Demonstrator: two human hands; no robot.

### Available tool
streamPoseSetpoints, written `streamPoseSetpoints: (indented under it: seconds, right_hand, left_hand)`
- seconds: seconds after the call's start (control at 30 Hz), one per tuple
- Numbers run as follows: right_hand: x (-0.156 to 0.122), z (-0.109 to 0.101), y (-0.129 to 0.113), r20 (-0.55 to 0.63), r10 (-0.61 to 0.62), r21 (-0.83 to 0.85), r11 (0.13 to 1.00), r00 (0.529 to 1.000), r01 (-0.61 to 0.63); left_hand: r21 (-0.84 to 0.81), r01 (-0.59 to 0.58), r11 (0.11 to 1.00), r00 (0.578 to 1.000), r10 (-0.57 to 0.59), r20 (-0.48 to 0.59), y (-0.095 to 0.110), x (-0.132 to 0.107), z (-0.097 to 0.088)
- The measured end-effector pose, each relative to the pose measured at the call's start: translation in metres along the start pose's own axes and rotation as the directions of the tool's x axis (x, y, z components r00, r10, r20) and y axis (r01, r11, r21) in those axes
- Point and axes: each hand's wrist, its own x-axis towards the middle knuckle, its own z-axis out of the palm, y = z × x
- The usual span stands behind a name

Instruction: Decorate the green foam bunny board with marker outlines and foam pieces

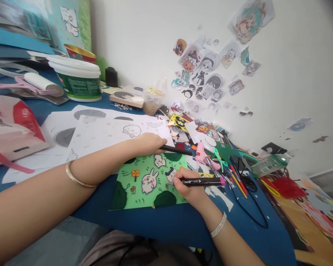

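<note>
A green drawing point(147, 183) with cartoon rabbits and dark green patches lies on the blue table point(169, 221). My right hand point(187, 186) is closed round a black marker with a pink end point(202, 181), its tip on the drawing near a small character. My left hand point(150, 142) rests at the drawing's top edge, fingers closed on a black pen point(177, 150) that points right. A gold bangle sits on my left wrist, a beaded bracelet on my right.
White printed sheets point(100, 133) lie behind the drawing. A white and green tub point(77, 79) stands at the back left. Paper scraps, pens, scissors and a black cable point(246, 199) crowd the right. Stickers point(208, 74) cover the wall.
</note>
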Motion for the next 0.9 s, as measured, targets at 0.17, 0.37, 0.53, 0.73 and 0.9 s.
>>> streamPoseSetpoints:
  seconds: [0.17, 0.37, 0.53, 0.73, 0.9]
  right_hand:
    - [0.0007, -0.0014, -0.0013, 0.006, 0.001, -0.006, 1.000, 1.000, -0.001]
    - [0.0001, -0.0019, -0.0013, 0.008, 0.009, 0.007, 1.000, 1.000, -0.009]
    - [-0.0012, -0.0018, -0.0001, 0.020, 0.021, 0.037, 0.999, 1.000, -0.022]
    - [-0.0025, -0.0020, 0.0006, 0.036, 0.030, 0.078, 0.996, 0.999, -0.033]
    - [-0.0026, -0.0017, 0.0003, 0.025, 0.008, 0.085, 0.996, 1.000, -0.010]
  left_hand:
    - [0.011, -0.002, 1.000, 1.000, 0.002, 0.023, 0.0019, -0.0012, -0.0028]
    - [0.012, -0.005, 1.000, 1.000, 0.005, 0.016, 0.0016, -0.0006, -0.0024]
    - [0.009, -0.005, 1.000, 1.000, 0.005, 0.004, 0.0010, -0.0001, -0.0014]
    - [0.004, -0.008, 1.000, 1.000, 0.008, 0.006, 0.0009, -0.0001, -0.0012]
    - [-0.005, -0.007, 1.000, 1.000, 0.007, 0.001, -0.0001, -0.0001, 0.0002]
